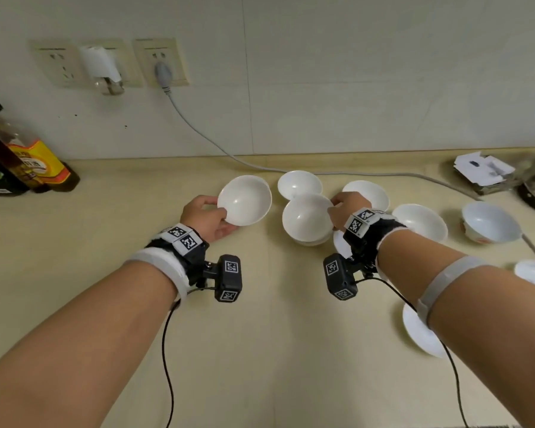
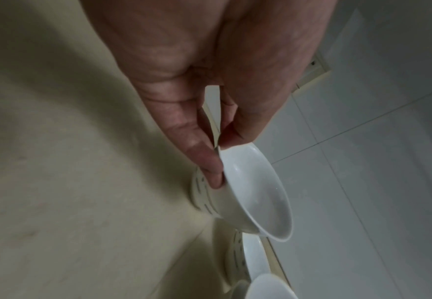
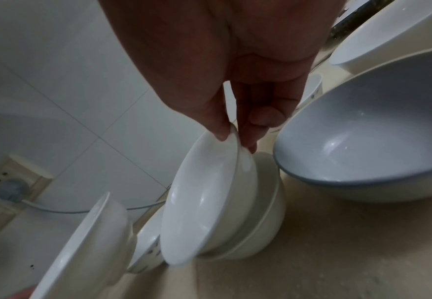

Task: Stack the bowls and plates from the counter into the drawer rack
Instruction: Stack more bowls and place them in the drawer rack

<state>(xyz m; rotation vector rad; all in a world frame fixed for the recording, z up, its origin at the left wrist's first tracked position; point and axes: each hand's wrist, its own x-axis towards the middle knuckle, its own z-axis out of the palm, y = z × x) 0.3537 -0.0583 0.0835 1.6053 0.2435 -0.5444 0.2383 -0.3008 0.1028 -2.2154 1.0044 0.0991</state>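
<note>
My left hand point(image 1: 209, 216) pinches the rim of a white bowl point(image 1: 244, 200), tilted and lifted off the beige counter point(image 1: 260, 335); thumb inside, fingers under the rim point(image 2: 211, 161). My right hand point(image 1: 345, 208) pinches the rim of another white bowl point(image 1: 306, 217), which tilts above a bowl underneath point(image 3: 266, 206). In the right wrist view the thumb lies inside that held bowl point(image 3: 204, 194). Two more white bowls point(image 1: 299, 184) point(image 1: 371, 194) stand behind. A white plate point(image 1: 420, 332) lies under my right forearm. No drawer rack shows.
More white bowls point(image 1: 420, 220) point(image 1: 490, 222) stand to the right, one with red marks. Oil bottles point(image 1: 28, 159) stand at the far left by the wall. A grey cable point(image 1: 217, 143) runs from a wall socket across the counter's back. Papers point(image 1: 482, 173) lie at the far right.
</note>
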